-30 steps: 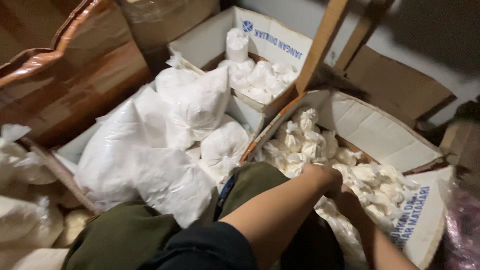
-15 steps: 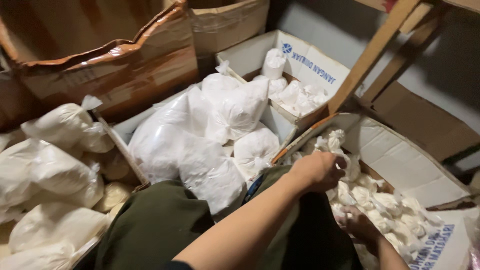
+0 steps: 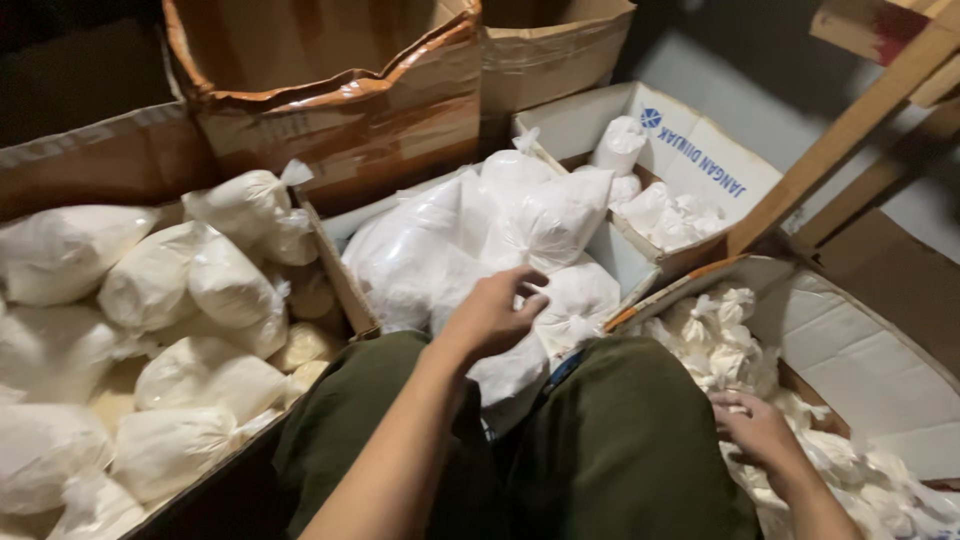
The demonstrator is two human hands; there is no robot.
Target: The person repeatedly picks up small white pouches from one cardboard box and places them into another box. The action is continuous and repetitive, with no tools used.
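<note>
Tied white bags sorted between crowded cardboard boxes

The left hand (image 3: 490, 318), fingers loosely curled, is laid on a large tied bag (image 3: 560, 310) by the middle box's edge (image 3: 345, 285); the right hand (image 3: 755, 428) is closed on a small bag (image 3: 722, 362) in the right-hand box (image 3: 870, 370). Little free room is left between knees and cardboard.

Olive-green trousers (image 3: 620, 450); bare forearms, no sleeves.

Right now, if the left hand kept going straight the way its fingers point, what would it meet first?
The left hand points up and to the right, at the heap of white tied bags in the middle box. It would most likely meet the small knotted bag right at its fingertips first, though depth is hard to judge there.
</note>
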